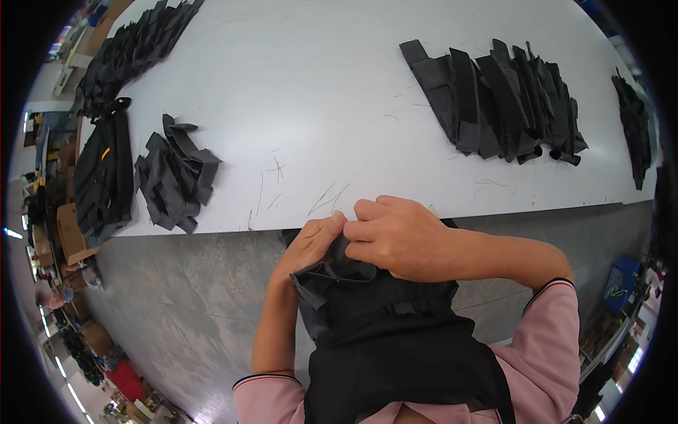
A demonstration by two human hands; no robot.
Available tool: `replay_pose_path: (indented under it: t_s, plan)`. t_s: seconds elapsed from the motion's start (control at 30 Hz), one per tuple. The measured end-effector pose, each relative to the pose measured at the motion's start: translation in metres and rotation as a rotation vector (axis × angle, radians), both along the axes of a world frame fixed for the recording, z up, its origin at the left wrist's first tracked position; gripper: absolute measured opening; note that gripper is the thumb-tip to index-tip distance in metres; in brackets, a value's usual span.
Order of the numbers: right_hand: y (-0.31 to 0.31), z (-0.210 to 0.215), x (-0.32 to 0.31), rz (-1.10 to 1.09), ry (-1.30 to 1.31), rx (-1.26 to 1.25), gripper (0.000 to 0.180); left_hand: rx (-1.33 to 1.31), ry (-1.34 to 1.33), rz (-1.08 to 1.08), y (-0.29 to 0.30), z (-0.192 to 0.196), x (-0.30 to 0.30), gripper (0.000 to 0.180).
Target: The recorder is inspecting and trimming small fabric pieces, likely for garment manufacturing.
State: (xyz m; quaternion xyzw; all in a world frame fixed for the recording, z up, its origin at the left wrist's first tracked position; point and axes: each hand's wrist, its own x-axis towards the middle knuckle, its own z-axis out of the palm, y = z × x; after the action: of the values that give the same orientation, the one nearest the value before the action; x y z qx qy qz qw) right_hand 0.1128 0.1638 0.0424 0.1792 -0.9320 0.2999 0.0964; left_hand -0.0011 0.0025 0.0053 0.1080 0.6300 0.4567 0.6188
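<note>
Left hand (314,242) and right hand (392,237) meet at the worktop's (304,106) near edge. Right fingers are curled, right elbow bent outward.

You hold a dark grey fabric piece (316,280) before you, creased and folded, its lower part flaring loosely.

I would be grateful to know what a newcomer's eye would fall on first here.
Probably the left grip and right grip, meeting by dark fabric at the near edge of the white table. Next, the row of overlapping dark strips toward the table's right, then the yellow patch on the black bundle at the table's left.
</note>
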Motion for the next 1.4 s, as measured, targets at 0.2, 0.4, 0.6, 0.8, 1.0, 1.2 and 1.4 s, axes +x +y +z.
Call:
replay_pose_path:
  t_s: [0.2, 0.4, 0.6, 0.8, 1.0, 1.2, 1.4]
  plan:
    - [-0.003, -0.004, 0.003, -0.054, -0.018, 0.005, 0.015, 0.000, -0.006, -0.011, -0.001, 0.002, -0.002, 0.046]
    - [0.000, -0.004, 0.005, -0.107, -0.067, -0.136, 0.014, 0.066, -0.031, -0.008, -0.002, -0.002, -0.002, 0.044]
    - [0.002, -0.007, 0.005, -0.121, -0.139, -0.107, 0.021, 0.044, 0.000, -0.030, 0.000, -0.002, -0.002, 0.045]
    - [0.009, -0.018, 0.024, -0.514, -0.383, -0.759, 0.029, 0.000, 0.119, 0.056, -0.002, -0.003, -0.002, 0.045]
    - [-0.036, -0.041, 0.049, -0.461, -0.057, -0.327, 0.026, 0.030, 0.134, 0.086, 0.010, -0.002, 0.005, 0.042]
    - [-0.004, -0.043, 0.036, -0.424, 0.200, -0.126, 0.015, 0.175, 0.079, 0.098, 0.003, 0.010, 0.011, 0.026]
    - [-0.014, -0.083, 0.018, -0.583, -0.032, -0.524, 0.011, 0.151, -0.257, 0.481, 0.009, -0.013, 0.034, 0.053]
